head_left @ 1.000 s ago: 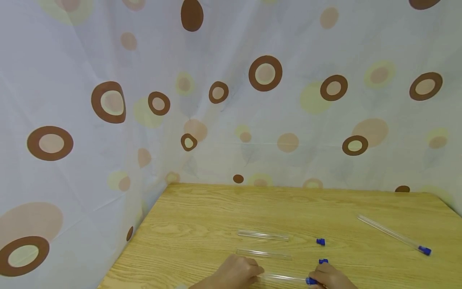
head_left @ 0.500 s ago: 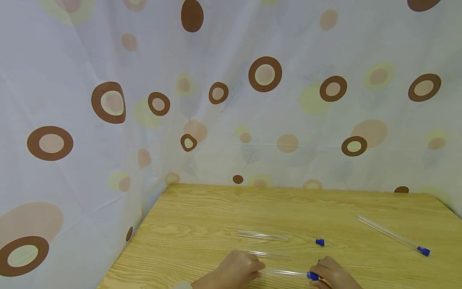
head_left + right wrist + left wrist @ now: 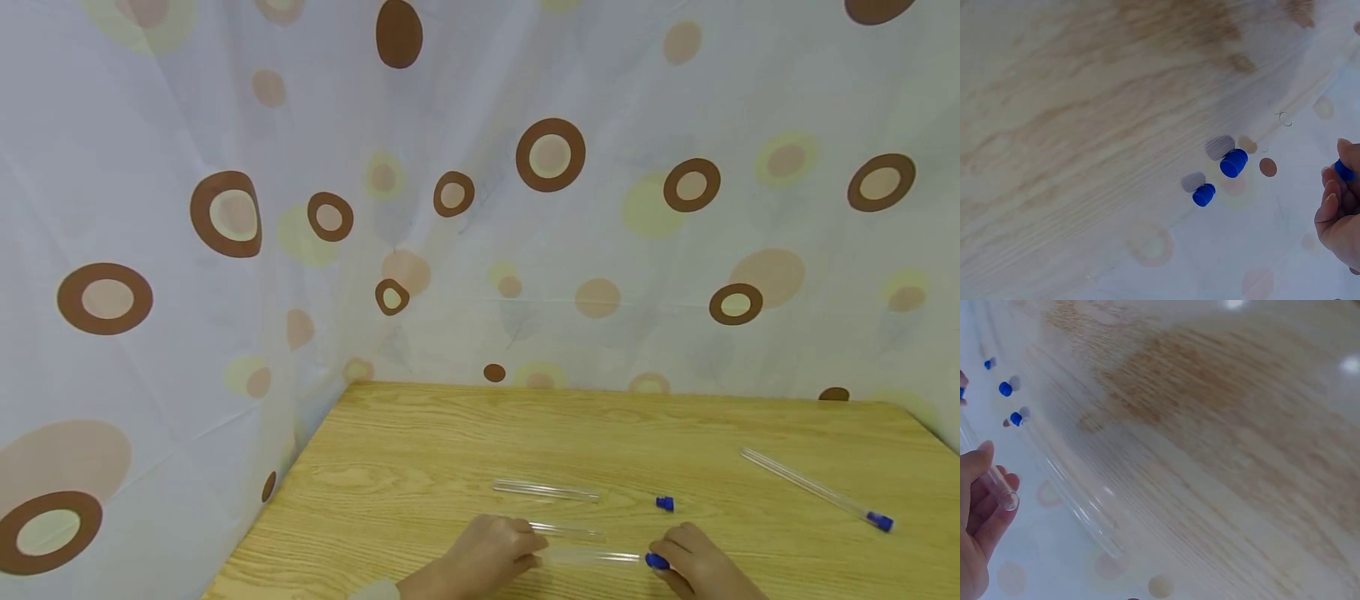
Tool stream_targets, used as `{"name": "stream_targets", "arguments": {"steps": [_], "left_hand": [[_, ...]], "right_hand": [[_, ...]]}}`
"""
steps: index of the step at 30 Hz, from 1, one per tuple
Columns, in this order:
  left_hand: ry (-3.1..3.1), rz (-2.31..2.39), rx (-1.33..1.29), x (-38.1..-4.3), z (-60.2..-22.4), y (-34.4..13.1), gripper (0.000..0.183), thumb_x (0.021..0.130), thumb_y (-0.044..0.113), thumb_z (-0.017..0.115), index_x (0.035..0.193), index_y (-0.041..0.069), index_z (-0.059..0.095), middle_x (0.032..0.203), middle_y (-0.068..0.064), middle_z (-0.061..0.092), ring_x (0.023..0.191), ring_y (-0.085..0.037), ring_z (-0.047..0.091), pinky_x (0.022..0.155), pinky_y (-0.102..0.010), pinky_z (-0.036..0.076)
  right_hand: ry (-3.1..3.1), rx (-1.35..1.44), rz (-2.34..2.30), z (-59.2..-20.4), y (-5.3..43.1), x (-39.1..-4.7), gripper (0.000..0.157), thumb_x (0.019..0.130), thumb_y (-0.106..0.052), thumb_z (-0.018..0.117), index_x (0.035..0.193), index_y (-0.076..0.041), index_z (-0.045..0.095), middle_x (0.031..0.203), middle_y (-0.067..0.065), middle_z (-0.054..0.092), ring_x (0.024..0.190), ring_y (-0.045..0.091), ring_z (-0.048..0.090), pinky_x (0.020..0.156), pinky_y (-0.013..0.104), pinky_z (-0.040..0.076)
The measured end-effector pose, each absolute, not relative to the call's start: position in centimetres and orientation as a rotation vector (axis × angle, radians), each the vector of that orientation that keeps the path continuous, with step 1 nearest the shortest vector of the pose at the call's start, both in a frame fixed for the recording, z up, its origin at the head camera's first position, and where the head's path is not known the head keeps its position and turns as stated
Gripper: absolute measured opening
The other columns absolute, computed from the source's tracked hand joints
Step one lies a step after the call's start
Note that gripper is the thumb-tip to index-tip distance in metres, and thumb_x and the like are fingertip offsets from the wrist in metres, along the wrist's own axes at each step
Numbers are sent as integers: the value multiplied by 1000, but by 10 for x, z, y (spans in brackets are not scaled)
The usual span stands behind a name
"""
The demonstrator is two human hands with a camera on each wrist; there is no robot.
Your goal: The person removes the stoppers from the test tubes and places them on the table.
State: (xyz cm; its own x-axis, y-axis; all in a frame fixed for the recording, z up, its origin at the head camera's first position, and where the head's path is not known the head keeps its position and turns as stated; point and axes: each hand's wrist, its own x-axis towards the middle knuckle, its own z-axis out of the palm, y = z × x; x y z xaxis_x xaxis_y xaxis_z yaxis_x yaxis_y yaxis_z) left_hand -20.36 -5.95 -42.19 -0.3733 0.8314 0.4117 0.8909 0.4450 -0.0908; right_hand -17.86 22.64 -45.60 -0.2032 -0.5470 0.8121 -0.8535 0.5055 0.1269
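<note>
In the head view, my left hand [image 3: 491,557] holds a clear tube [image 3: 600,557] that points right. My right hand [image 3: 697,562] pinches a blue cap [image 3: 657,562] by the tube's right end, with a narrow gap between the two. In the left wrist view, thumb and fingers of the left hand [image 3: 982,512] grip the tube [image 3: 969,434] close to its rounded end. The right wrist view has the right hand [image 3: 1341,212] at the edge, its fingertips around the blue cap [image 3: 1344,170].
Beyond the hands lie two uncapped clear tubes, a farther tube [image 3: 546,489] and a nearer tube [image 3: 566,530] partly behind the left hand. A loose blue cap [image 3: 665,503] sits to their right. A capped tube [image 3: 810,483] lies slanted at the right. Patterned cloth [image 3: 480,250] borders the table.
Both hands have moved slightly away from the table's front edge with tube and cap. The cap met the tube's end earlier; now a small gap shows. The nearer loose cap is hidden behind the right hand.
</note>
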Motion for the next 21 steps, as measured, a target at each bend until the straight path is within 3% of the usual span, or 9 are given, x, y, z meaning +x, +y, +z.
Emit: {"name": "stream_targets", "arguments": {"steps": [10,14,18,21], "left_hand": [[-2235,-219,-1386,-207,-433,-61,17,76,21,74,91,13,72,80,6,69,69,0,64,62,-1,45],[-2255,-175,-1379,-206,-433,-62,16,77,21,73,91,14,72,83,5,68,73,-1,65,64,-2,46],[-2266,-124,-1368,-205,-434,-62,16,77,22,73,91,15,72,83,5,67,72,0,65,63,-2,46],[-2268,-92,-1354,-203,-434,-62,15,77,24,73,91,17,72,81,6,65,70,1,63,60,-1,45]], "right_hand": [[-2052,1164,513,-464,247,-177,52,95,-37,40,76,5,64,72,-2,51,68,2,39,56,8,31],[-2205,1157,495,-462,252,-174,47,93,-35,50,79,7,65,73,-2,51,68,0,38,54,11,34],[-2382,1134,465,-459,256,-169,29,81,-21,71,81,8,67,73,-3,51,69,-1,39,52,16,39],[-2448,1122,483,-457,259,-166,24,67,-8,79,81,7,67,73,-3,51,69,-2,40,51,18,41]]}}
